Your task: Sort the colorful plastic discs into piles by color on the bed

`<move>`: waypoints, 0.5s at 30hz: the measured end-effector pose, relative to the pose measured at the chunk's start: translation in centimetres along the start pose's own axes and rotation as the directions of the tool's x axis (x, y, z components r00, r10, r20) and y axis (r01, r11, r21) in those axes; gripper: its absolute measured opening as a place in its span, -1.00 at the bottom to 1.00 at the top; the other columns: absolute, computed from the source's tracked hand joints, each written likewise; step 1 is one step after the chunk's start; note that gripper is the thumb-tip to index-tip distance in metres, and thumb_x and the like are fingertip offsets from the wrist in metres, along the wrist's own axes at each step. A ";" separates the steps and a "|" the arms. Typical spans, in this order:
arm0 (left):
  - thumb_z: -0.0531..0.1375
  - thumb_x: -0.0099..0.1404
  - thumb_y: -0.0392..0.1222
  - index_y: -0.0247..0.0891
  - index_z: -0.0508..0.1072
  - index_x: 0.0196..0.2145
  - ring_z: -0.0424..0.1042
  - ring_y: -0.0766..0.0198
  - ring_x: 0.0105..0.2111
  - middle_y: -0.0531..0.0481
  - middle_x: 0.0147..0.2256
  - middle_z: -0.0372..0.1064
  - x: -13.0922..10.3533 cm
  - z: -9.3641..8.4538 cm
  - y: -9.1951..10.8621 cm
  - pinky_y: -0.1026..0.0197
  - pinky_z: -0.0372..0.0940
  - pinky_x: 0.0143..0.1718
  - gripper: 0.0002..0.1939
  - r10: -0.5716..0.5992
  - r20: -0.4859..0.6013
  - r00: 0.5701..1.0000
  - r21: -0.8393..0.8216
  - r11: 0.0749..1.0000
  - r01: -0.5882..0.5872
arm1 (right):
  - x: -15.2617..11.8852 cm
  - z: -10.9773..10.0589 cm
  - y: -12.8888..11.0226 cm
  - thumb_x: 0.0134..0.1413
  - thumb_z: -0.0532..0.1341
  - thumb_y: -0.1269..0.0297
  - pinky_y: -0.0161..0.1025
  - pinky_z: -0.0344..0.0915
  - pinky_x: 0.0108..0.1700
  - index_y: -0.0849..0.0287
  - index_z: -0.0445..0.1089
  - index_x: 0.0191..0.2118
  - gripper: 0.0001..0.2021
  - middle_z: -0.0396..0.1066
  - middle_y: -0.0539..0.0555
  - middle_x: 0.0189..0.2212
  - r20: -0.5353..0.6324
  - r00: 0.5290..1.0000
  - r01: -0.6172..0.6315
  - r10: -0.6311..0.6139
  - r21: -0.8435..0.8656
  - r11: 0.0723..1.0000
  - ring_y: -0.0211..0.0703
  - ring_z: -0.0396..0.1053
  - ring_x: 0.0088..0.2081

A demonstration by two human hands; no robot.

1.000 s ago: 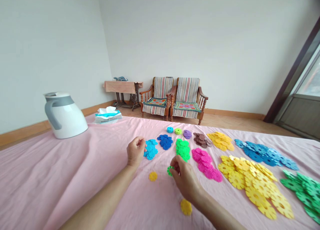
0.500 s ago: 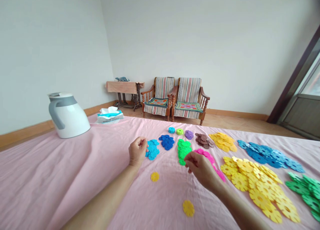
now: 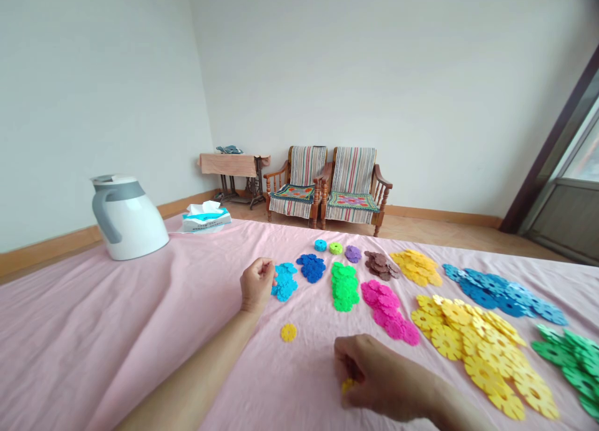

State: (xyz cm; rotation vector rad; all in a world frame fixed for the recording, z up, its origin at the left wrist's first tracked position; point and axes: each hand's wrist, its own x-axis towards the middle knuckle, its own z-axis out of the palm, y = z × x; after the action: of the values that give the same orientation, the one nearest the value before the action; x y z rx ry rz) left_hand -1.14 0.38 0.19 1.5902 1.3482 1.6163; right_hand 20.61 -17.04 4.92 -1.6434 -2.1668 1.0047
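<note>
My left hand (image 3: 257, 284) hovers with thumb and fingers pinched together, just left of a light-blue pile of notched plastic discs (image 3: 284, 281). Whatever the pinch may hold is hidden. Nearer to me, my right hand (image 3: 374, 372) is curled round a yellow snowflake disc (image 3: 347, 386), whose edge shows between thumb and fingers at the cloth. Another small yellow snowflake disc (image 3: 289, 332) lies flat between the two hands. Beyond the right hand lie a bright green pile (image 3: 345, 287) and a pink pile (image 3: 386, 309) of discs.
A pink cloth (image 3: 187, 331) covers the table. More discs lie in yellow (image 3: 484, 343), blue (image 3: 503, 290), green (image 3: 571, 356), brown (image 3: 381, 266) and dark blue (image 3: 312, 267) piles. A white jug (image 3: 133, 222) and a tissue box (image 3: 206, 219) stand at the left. Two armchairs (image 3: 353, 188) are behind.
My right hand has moved from beside the green pile down towards me and closed round the nearer yellow disc. The left hand has stayed in place.
</note>
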 end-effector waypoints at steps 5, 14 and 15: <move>0.16 0.10 -0.01 -0.26 0.41 -0.48 0.35 0.32 -0.70 0.10 -0.63 0.35 -0.1 0.0 0.3 0.34 0.21 -0.64 -0.76 -0.002 0.010 1.000 -0.007 1.000 0.002 | 3.4 2.0 -1.0 -0.25 0.15 0.50 -0.39 0.03 -0.49 0.19 0.40 -0.31 -0.73 0.26 -0.10 -0.54 -0.149 0.988 0.055 -0.035 0.130 0.990 -0.34 0.19 -0.50; 0.14 0.11 -0.02 -0.26 0.41 -0.48 0.33 0.31 -0.69 0.10 -0.65 0.34 -0.2 -0.3 0.5 0.33 0.23 -0.62 -0.77 0.006 0.017 1.000 0.000 1.000 -0.006 | 7.8 4.6 -3.8 -0.12 0.20 0.44 -0.26 0.16 -0.24 0.22 0.42 -0.13 -0.67 0.48 0.15 -0.27 -0.322 0.947 0.013 -0.009 0.012 1.000 -0.09 0.39 -0.23; 0.14 0.11 -0.02 -0.25 0.41 -0.49 0.34 0.31 -0.69 0.10 -0.65 0.35 -0.2 -0.3 0.5 0.33 0.23 -0.62 -0.77 0.005 0.018 1.000 0.000 1.000 -0.005 | 7.8 4.8 -3.8 -0.12 0.21 0.44 -0.25 0.16 -0.21 0.22 0.42 -0.17 -0.71 0.47 0.16 -0.25 -0.335 0.942 0.015 -0.013 0.004 1.000 -0.07 0.38 -0.21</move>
State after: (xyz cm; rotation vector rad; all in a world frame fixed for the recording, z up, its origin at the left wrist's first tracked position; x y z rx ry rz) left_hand -1.21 -0.07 0.62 1.6057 1.3359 1.6006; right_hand 12.45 -12.19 2.25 -1.6543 -1.9426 0.6667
